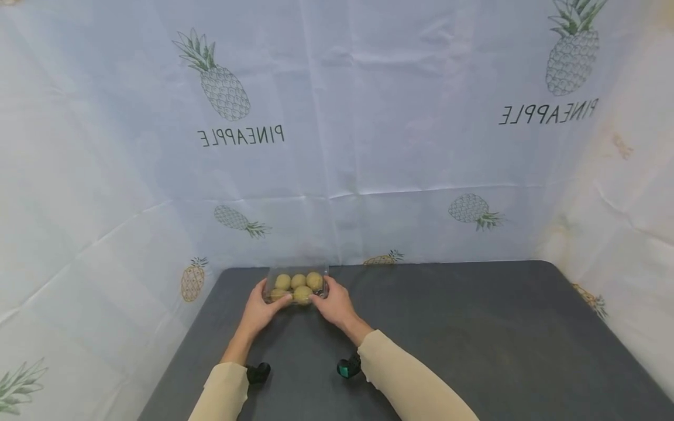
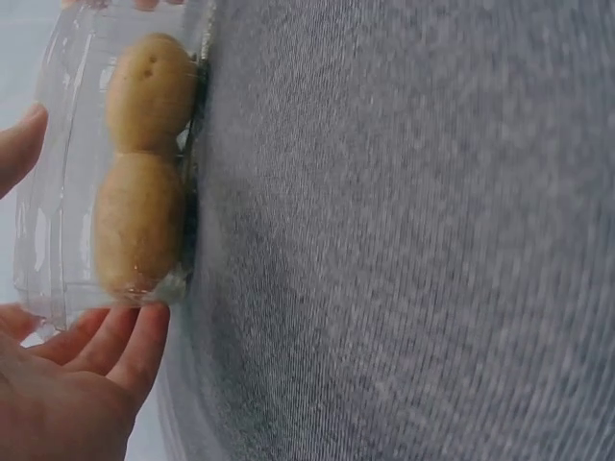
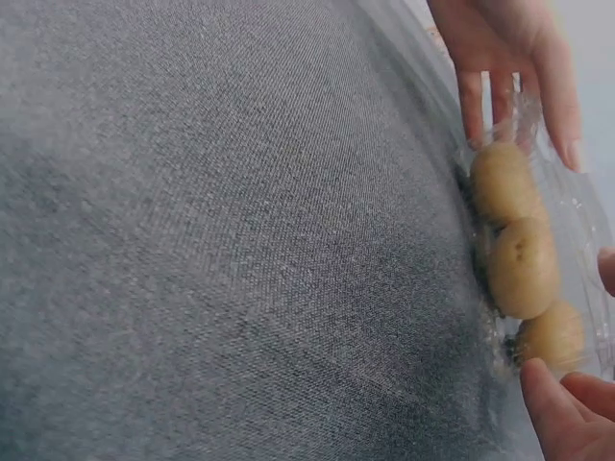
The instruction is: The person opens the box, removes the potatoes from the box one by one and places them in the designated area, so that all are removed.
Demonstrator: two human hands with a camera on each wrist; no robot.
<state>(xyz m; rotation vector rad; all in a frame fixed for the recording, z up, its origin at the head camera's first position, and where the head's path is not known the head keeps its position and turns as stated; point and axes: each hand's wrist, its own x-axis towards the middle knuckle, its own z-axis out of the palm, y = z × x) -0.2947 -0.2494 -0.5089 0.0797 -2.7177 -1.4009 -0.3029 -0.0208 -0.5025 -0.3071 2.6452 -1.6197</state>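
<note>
- My left hand [image 1: 259, 309] and right hand [image 1: 336, 303] both grasp the clear, thin-walled plastic box [image 2: 60, 211], one at each end, thumbs toward me.
- I'd judge this two-ended hold spreads the weight, since such flimsy plastic would likely bow under one hand.
- The box sits at the back left of the dark grey, fine-textured tabletop [image 1: 447, 333], near the white cloth printed with pineapples [image 1: 400, 146]; I can't tell whether it is fully resting there.
- Inside are at least five smooth, rounded yellow-brown potatoes [image 1: 302, 295], packed close together, probably so that they roll little.
- One near potato shows small dark pits; the plastic over them is glossy, with ridges catching the light.
</note>
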